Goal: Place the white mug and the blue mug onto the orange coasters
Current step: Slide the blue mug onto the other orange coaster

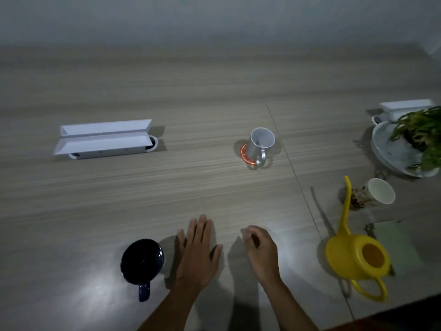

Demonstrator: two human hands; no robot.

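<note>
The white mug [260,145] stands upright on an orange coaster [244,154] near the table's middle, handle toward me. The dark blue mug [142,260] stands near the front of the table, handle pointing at me; whatever lies under it is hidden, and I see no second coaster. My left hand [199,253] hovers flat with fingers spread just right of the blue mug, not touching it. My right hand [261,250] is further right, fingers loosely curled, and holds nothing.
A white cable box [105,139] with raised flaps sits at the left. At the right are a yellow watering can [358,254], a patterned cup [374,193], a potted plant [420,132] on a plate, and a second white box [405,105]. A seam runs down the table.
</note>
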